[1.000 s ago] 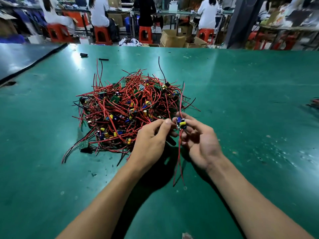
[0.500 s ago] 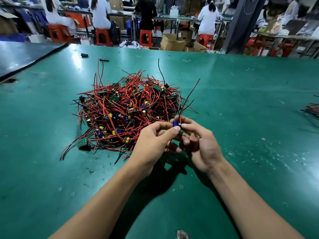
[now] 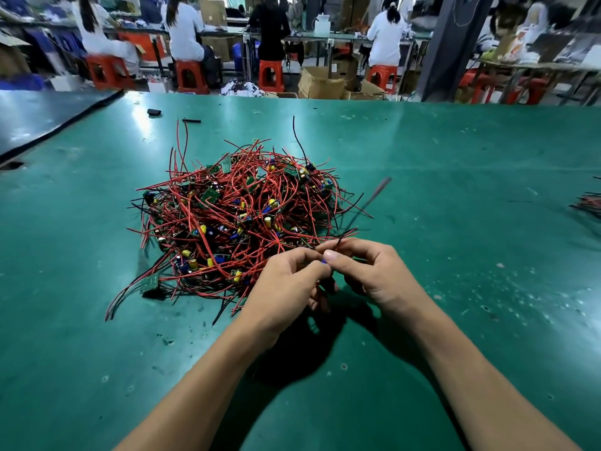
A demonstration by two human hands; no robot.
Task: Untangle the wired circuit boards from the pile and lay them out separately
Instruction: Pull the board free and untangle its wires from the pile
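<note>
A tangled pile of small green circuit boards with red and black wires (image 3: 240, 222) sits near the middle of the green worktop (image 3: 455, 177), with yellow and blue components showing among the strands. At 5 o'clock of the pile, touching its edge, the two hands meet fingertip to fingertip. The left hand (image 3: 286, 284) and the right hand (image 3: 367, 271) both pinch a single wired board (image 3: 324, 261) between curled fingers and thumbs (only a speck of its blue component shows; the rest is hidden). A thin dark wire (image 3: 374, 196) rises from the grip toward 1 o'clock, blurred. At 3 o'clock, well apart at the worktop's edge of view, lies a small bundle of red and black wires (image 3: 590, 205). At 11 o'clock of the pile lie a small black block (image 3: 154, 112) and a short black strip (image 3: 191, 120).
</note>
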